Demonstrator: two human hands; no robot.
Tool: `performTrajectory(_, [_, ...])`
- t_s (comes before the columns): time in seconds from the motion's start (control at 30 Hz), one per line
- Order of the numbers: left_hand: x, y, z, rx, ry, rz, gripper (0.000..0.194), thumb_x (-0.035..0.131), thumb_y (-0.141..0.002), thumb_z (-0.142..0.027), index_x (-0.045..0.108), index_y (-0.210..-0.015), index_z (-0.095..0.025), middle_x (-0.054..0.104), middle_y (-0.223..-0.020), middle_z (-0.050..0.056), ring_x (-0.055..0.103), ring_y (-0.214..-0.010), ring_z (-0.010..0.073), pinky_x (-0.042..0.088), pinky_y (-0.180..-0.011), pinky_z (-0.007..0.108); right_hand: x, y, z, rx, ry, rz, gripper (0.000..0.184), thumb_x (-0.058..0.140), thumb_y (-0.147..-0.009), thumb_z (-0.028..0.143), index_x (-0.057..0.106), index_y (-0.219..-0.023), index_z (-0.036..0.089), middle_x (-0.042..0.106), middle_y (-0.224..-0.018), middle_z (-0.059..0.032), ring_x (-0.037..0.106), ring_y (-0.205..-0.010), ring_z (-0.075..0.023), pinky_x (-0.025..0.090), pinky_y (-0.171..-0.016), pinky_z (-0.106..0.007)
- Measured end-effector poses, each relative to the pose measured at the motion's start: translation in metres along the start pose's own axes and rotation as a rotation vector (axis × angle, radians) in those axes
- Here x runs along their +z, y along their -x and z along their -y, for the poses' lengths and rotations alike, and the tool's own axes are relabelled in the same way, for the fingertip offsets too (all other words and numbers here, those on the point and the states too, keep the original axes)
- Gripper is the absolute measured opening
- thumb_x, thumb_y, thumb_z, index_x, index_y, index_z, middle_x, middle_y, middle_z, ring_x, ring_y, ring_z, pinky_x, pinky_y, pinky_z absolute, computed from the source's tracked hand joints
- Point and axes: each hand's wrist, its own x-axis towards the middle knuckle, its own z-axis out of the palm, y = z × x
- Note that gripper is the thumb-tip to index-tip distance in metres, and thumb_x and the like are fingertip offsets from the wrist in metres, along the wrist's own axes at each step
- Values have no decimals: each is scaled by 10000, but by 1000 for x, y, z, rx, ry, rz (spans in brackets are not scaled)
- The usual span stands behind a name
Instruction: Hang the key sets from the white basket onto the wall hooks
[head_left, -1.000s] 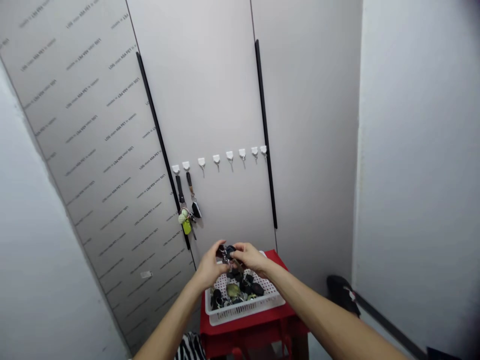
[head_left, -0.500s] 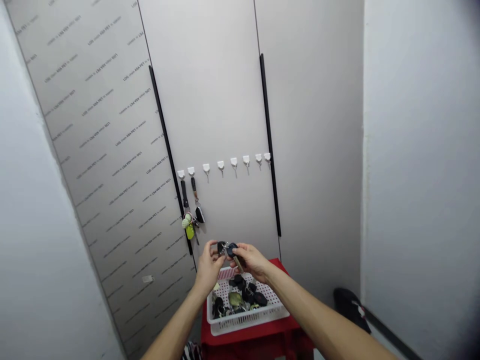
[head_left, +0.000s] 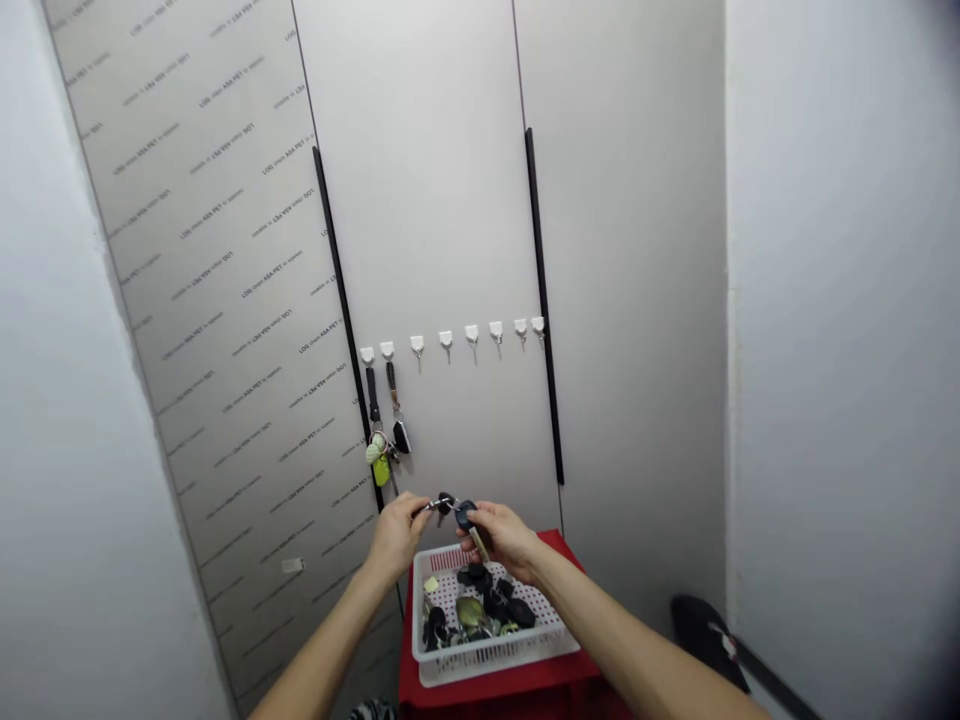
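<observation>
Both hands hold one bunch of keys above a white plastic basket (head_left: 480, 665). My right hand (head_left: 506, 540) is closed on a dark car key (head_left: 466, 514), its thumb on top; a pale tag or blade sticks out below. My left hand (head_left: 397, 532) pinches the metal clasp end of the keychain (head_left: 433, 505). Between the hands a second black-headed key (head_left: 446, 502) dangles from the ring. In the basket lie several black key fobs (head_left: 520, 612) and an olive-green pouch-like item (head_left: 470, 611).
The basket stands on a red stool-like surface (head_left: 517, 678). On the cabinet door is a row of several white hooks (head_left: 471, 333). From the two leftmost hang key bunches (head_left: 380, 450) (head_left: 402, 435). Long black handles (head_left: 545, 310) edge the door. A dark object (head_left: 709, 640) lies at the lower right.
My left hand has moved left and slightly down, drawing the keychain out between the hands. My right hand keeps the car key. The whole view has shifted slightly.
</observation>
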Motion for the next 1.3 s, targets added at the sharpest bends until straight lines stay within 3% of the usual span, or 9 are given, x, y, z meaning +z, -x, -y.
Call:
performTrajectory(0.1, [-9,-7,-6,-70,49,25,135,451,-572,-200,576,-609,-165,552,-615,21,476,-593,125,337,-566,214,-4,-3,-4,-22,153,-68,180,409,-604,254,440,-739,138,544,-641,-19,488,-499,-82,354,-458,-211])
performTrajectory(0.2, [-15,-16,-15,-159,116,127,151,422,-544,-143,564,-595,-149,526,-512,-4,450,-492,103,329,-498,202,-6,-6,-6,-215,365,-168,317,481,-563,220,481,-866,128,545,-852,-70,500,-704,-120,377,-609,-245])
performTrajectory(0.27, [-15,-22,-21,-169,125,186,167,404,-529,-117,559,-582,-147,503,-459,-19,429,-447,91,322,-472,195,-3,-7,-5,-354,440,-105,337,506,-559,237,508,-881,137,536,-910,-66,477,-788,-133,354,-698,-256])
performTrajectory(0.33, [-13,-27,-26,-140,82,189,165,404,-515,-109,557,-561,-149,505,-455,-20,431,-452,89,321,-478,193,4,-6,-3,-397,459,19,254,482,-591,290,555,-775,130,571,-798,-47,485,-733,-130,353,-683,-256])
performTrajectory(0.4, [-11,-32,-28,-105,14,158,156,415,-504,-110,559,-548,-152,514,-466,-15,437,-473,92,321,-491,194,13,-7,-1,-379,434,60,241,447,-618,329,560,-663,121,563,-632,-20,479,-617,-111,358,-591,-233])
performTrajectory(0.63, [-9,-49,-24,-169,-7,104,148,433,-482,-84,542,-560,-148,490,-458,-15,434,-467,94,323,-491,209,25,-29,3,-387,273,-42,255,472,-584,360,514,-564,109,456,-485,20,371,-450,-51,291,-458,-186])
performTrajectory(0.87, [-9,-74,-15,-320,539,-32,298,500,-526,-129,457,-821,-127,542,-748,43,496,-633,101,370,-515,192,22,-71,58,-447,337,-146,251,470,-573,354,534,-587,112,479,-503,15,379,-469,-57,287,-441,-177])
performTrajectory(1.0, [-2,-95,-10,-199,726,-88,300,497,-558,-117,436,-852,-124,543,-850,66,506,-740,115,388,-608,201,35,-101,94,-532,300,-151,205,476,-564,308,536,-598,115,496,-522,16,408,-491,-65,318,-474,-182])
performTrajectory(1.3, [-17,-153,3,-168,636,-296,286,475,-613,-116,433,-895,-115,554,-869,85,514,-781,134,390,-693,242,55,-164,132,-625,232,-221,227,460,-567,330,543,-606,122,485,-506,22,413,-475,-63,344,-496,-189])
